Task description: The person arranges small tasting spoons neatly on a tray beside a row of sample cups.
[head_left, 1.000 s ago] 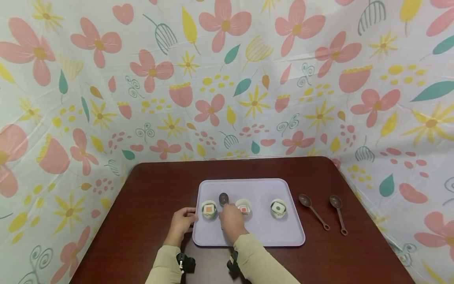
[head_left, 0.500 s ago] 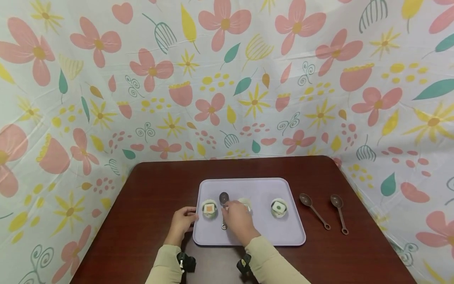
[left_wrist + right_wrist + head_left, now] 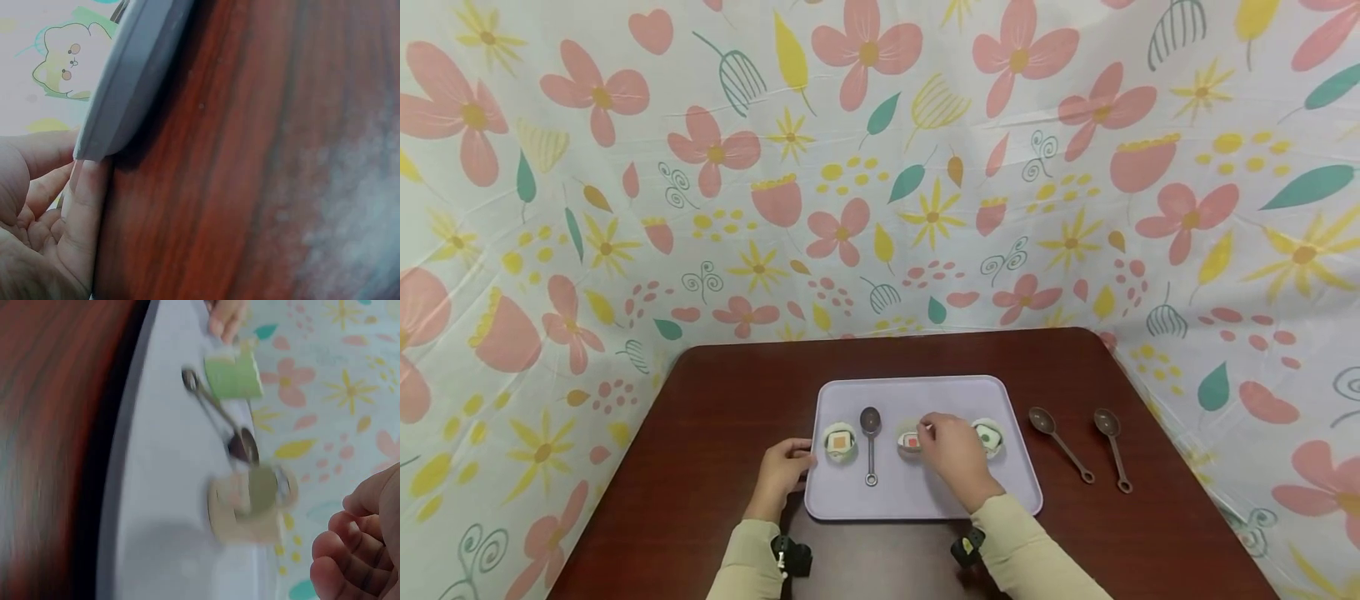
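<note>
My left hand (image 3: 779, 475) grips the left rim of a pale lilac tray (image 3: 925, 502), with the thumb over the edge and fingers beneath it in the left wrist view. A brown spoon (image 3: 871, 425) lies on the tray, bowl toward the back, right of a small green cup (image 3: 234, 376). My right hand (image 3: 957, 457) is over the tray between the middle cup (image 3: 908, 443) and the right cup (image 3: 988, 437). Its fingers (image 3: 334, 547) are loosely bent and hold nothing. Each cup has a white square inside, marked orange, red or green.
Two more brown spoons, a nearer one (image 3: 1060, 442) and a farther one (image 3: 1112, 446), lie on the dark wooden table (image 3: 745, 392) right of the tray. A flowered cloth (image 3: 880, 208) hangs behind the table and along its sides.
My right hand has let go of the spoon, leaving it lying on the tray, and has moved right past the middle cup. The left hand stays at the tray's rim.
</note>
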